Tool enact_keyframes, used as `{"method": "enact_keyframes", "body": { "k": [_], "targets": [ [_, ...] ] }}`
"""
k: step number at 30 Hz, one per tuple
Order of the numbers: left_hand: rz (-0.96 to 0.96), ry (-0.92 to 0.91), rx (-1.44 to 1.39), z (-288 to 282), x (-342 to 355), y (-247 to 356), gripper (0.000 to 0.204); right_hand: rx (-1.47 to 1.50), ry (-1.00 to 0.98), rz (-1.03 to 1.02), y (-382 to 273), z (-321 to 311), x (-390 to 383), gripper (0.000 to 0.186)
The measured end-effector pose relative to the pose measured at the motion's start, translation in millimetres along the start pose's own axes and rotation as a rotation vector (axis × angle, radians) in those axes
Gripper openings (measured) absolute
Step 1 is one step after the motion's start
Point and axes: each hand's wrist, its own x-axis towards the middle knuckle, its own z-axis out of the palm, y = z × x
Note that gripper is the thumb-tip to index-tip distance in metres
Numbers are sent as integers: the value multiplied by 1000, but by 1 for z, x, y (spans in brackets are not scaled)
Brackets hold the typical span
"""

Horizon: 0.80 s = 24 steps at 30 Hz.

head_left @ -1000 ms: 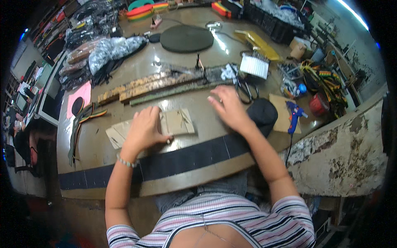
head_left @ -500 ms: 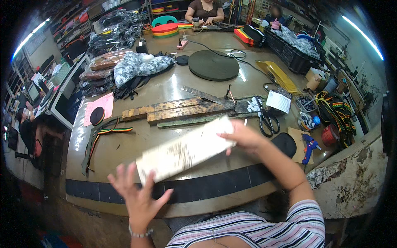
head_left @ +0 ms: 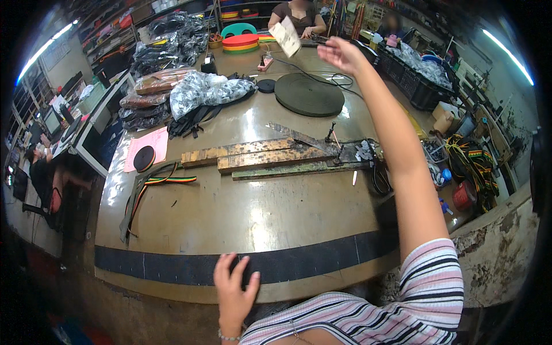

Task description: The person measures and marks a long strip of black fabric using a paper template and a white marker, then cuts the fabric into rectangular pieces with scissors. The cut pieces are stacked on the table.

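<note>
A wide black strip of webbing (head_left: pixel 172 269), marked with thin pale cross lines, runs along the near edge of the table. On its middle rests my left hand (head_left: pixel 234 284), fingers apart and holding nothing. My right arm reaches far across the table, and my right hand (head_left: pixel 342 56) is open with the fingers stretched out. Just left of those fingers, apart from them, a cream cardboard piece (head_left: pixel 286 37) hangs tilted in the air, slightly blurred. Whether it touches anything behind it I cannot tell.
Wooden bars (head_left: pixel 256 156) with a metal arm lie mid-table. Beyond are a dark webbing roll (head_left: pixel 309 95) and plastic-wrapped bundles (head_left: pixel 201 95). A striped ribbon (head_left: pixel 167 180) lies left. A black crate (head_left: pixel 417 77) stands right. Another person (head_left: pixel 299 20) sits at the far side.
My right hand has let go of the cardboard piece and swung to the far side; the piece is now beyond it to the left. My left hand has moved right, onto the black webbing.
</note>
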Motion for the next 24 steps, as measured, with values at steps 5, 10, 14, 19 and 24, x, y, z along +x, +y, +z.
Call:
{"method": "enact_keyframes", "body": {
  "k": [5,10,14,19,24],
  "targets": [
    [214,-221,294,25,17,22,61,-473,-621,99,21,-32,-180,41],
    [263,-341,193,18,47,16,75,-1186,-983,219,71,-67,-356,53],
    [245,-439,130,22,67,12,55,-1494,-645,-31,99,-75,-418,57],
    [136,-494,116,10,91,41,52,-1377,-646,-21,66,-78,-415,41],
    [702,-396,15,41,89,112,91,-1011,-656,-14,13,-73,-377,39]
  ]
}}
